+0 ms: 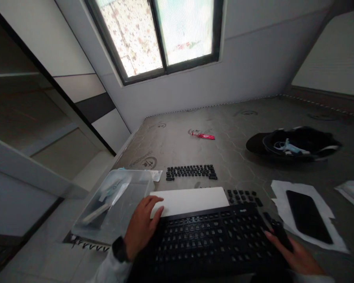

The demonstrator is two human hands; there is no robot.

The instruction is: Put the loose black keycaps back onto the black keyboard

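A black keyboard [194,236] with its keycaps off lies in front of me, its far edge against a white board or box [191,198]. My left hand [143,220] is at the keyboard's upper left corner, thumb and forefinger apart over the white board's left end. My right hand [297,253] is closed around a black-handled tool [280,234] beside the keyboard's right end; what kind it is I cannot make out. Loose black keycaps [191,171] lie in rows beyond the board, and more number-pad keycaps [243,193] lie to its right.
A clear plastic bin [126,208] with items inside stands at the left edge. On the right are a black phone [308,216] on white paper [336,237] and a black cap [301,147] holding a face mask. A red packet [203,136] lies farther back.
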